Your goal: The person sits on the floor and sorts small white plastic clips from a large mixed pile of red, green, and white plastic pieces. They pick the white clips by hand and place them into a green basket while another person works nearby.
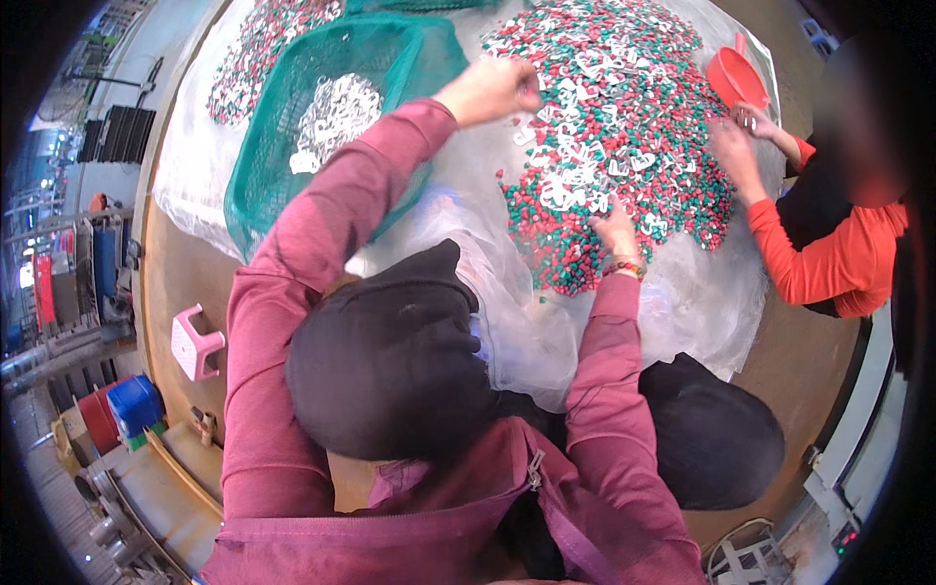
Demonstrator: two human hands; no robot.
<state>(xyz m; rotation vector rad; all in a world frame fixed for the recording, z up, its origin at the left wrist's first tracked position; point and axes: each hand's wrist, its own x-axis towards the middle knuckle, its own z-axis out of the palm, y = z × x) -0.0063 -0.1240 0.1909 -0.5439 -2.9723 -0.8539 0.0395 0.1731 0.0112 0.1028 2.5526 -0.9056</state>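
Observation:
My left hand (494,91) is raised between the green mesh basket (255,146) and the pile, its fingers curled together. What they hold, if anything, is hidden. Just below it, a few small white plastic loop-shaped pieces (525,133) lie on the clear sheet. My right hand (616,234), with a beaded bracelet at the wrist, reaches into the near part of a wide pile of small red and green pieces (561,244). Its thumb and forefinger are apart, beside white loop pieces (575,185) scattered over the pile. More white pieces (341,109) lie heaped inside the basket.
At the right, a co-worker in orange sleeves (814,258) has both hands at the pile's edge, near a red scoop (733,76). Another red and green heap (249,63) lies beyond the basket. A pink stool (198,343) stands on the floor at left.

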